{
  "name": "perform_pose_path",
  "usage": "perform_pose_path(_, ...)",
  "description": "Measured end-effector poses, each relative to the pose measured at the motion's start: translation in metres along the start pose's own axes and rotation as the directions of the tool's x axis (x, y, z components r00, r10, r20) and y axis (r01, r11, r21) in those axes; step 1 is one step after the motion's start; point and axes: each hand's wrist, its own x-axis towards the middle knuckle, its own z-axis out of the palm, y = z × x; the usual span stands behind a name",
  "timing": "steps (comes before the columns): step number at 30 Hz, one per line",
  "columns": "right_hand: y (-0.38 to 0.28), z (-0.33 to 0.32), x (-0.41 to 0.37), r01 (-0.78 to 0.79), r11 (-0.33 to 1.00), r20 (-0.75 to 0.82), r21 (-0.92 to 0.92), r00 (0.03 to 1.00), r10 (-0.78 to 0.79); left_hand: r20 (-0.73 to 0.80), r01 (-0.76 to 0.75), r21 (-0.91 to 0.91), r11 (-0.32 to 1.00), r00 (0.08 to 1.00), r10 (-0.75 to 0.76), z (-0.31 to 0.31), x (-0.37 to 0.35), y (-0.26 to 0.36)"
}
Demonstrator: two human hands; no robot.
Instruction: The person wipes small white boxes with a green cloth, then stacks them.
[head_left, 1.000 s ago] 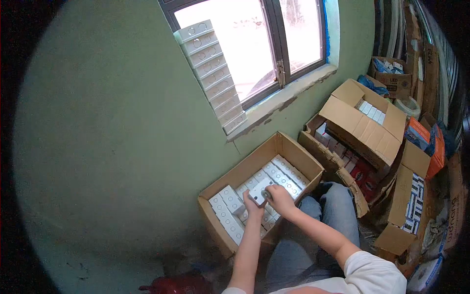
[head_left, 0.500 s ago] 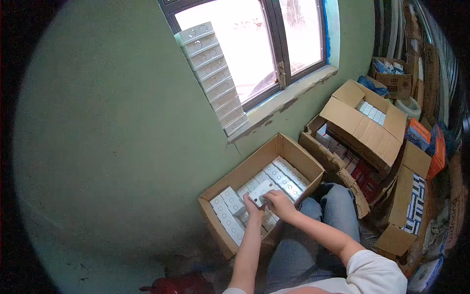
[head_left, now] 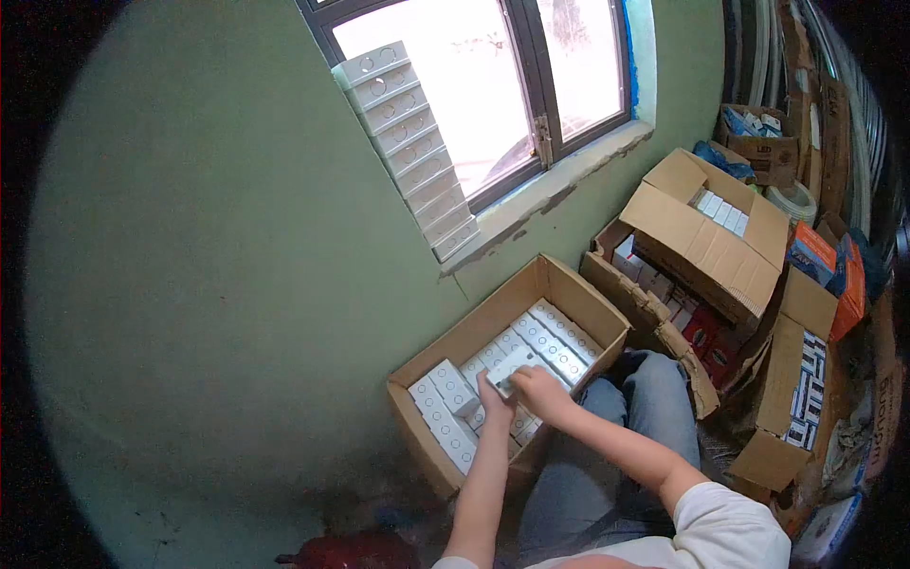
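A white plastic electrical box (head_left: 512, 365) is in my left hand (head_left: 496, 398), whose fingers wrap its near left end. My right hand (head_left: 540, 391) is closed, its fingertips pressed together over the right part of that box. Whatever those fingertips pinch is hidden. Both hands are above an open cardboard carton (head_left: 431, 349) holding rows of white electrical boxes (head_left: 441, 422) with round knockouts. One short stack of boxes (head_left: 453, 387) rises above the others, just left of my left hand.
A column of stacked white boxes (head_left: 417, 156) stands on the windowsill (head_left: 569, 185). To the right are an open carton of small white packs (head_left: 706, 237), a torn carton (head_left: 654, 318) and a carton with black-and-white items (head_left: 773, 398). A red object (head_left: 355, 550) lies at the bottom.
The box in my left hand has tilted, so less of its broad face shows. My right fingers have shifted slightly over it. The view has moved a little.
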Motion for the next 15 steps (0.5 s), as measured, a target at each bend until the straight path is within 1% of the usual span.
perform_pose_path(1, 0.004, -0.003, 0.007, -0.038, 0.998, 0.002, -0.050, 0.999, 0.038, -0.030, 0.022, 0.015, 1.000, 0.999, -0.021, 0.002, -0.003, 0.000)
perform_pose_path(2, 0.012, -0.004, 0.011, -0.038, 0.997, -0.055, -0.067, 0.998, 0.035, -0.058, 0.045, 0.028, 0.999, 0.997, -0.044, 0.004, -0.006, -0.001)
perform_pose_path(3, 0.011, -0.008, 0.017, -0.078, 0.994, -0.111, -0.081, 0.991, 0.068, -0.035, 0.062, 0.063, 0.996, 0.998, -0.060, 0.004, -0.006, -0.002)
perform_pose_path(4, 0.008, -0.011, 0.021, -0.116, 0.989, -0.168, -0.095, 0.981, 0.099, -0.028, 0.059, 0.048, 0.997, 0.998, -0.058, 0.004, -0.006, -0.004)
perform_pose_path(7, 0.002, -0.010, 0.023, -0.036, 0.997, -0.072, -0.067, 0.997, 0.031, -0.016, 0.037, -0.002, 0.999, 0.999, -0.037, 0.008, -0.007, -0.002)
perform_pose_path(8, -0.004, -0.006, 0.019, -0.030, 0.997, 0.020, -0.077, 0.999, 0.031, 0.007, 0.082, -0.072, 0.994, 0.997, -0.081, 0.004, -0.005, 0.000)
perform_pose_path(10, -0.020, -0.008, 0.009, 0.005, 0.999, 0.100, -0.037, 0.995, -0.002, -0.013, 0.044, -0.088, 0.995, 0.999, -0.046, 0.004, -0.013, 0.006)
perform_pose_path(13, -0.015, -0.007, 0.006, -0.045, 0.999, 0.089, -0.003, 0.995, 0.045, -0.043, -0.023, -0.106, 0.994, 0.999, 0.019, -0.010, 0.003, 0.008)
perform_pose_path(15, 0.001, -0.006, 0.014, -0.091, 0.993, 0.024, -0.075, 0.995, 0.093, -0.002, -0.021, -0.055, 0.998, 1.000, 0.021, -0.010, 0.005, 0.006)
